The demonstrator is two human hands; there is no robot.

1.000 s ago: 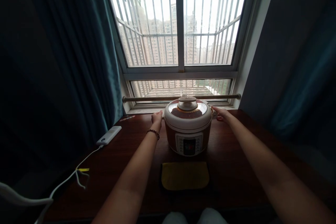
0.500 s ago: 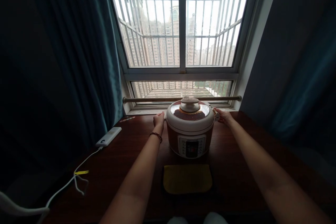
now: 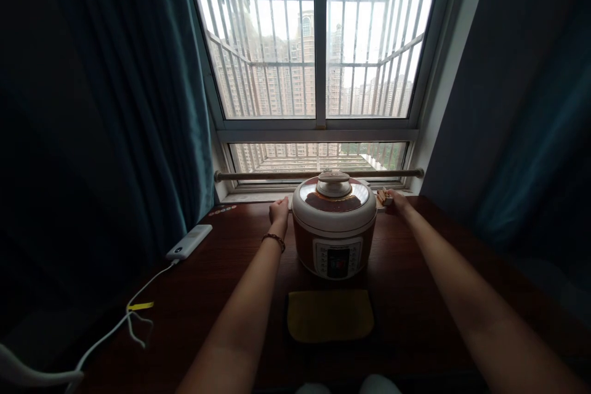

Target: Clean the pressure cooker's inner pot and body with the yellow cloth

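A round white and reddish-brown electric cooker (image 3: 333, 221) with a knobbed lid and a front control panel stands on the dark wooden table (image 3: 221, 295) near the window. My left hand (image 3: 279, 211) is against its left side, fingers curled toward the body. My right hand (image 3: 392, 200) reaches round its right rear, fingers closed near a small fitting there; what they grip is hidden. A yellow cloth (image 3: 329, 315) lies flat in front of the cooker.
A white power bank (image 3: 189, 242) with a white cable (image 3: 133, 308) lies at the table's left. A rod (image 3: 318, 174) runs along the barred window behind the cooker. Teal curtains hang on both sides.
Both hands have moved in closer to the cooker's sides; the right hand has slid further behind its right rear. The view has shifted slightly.
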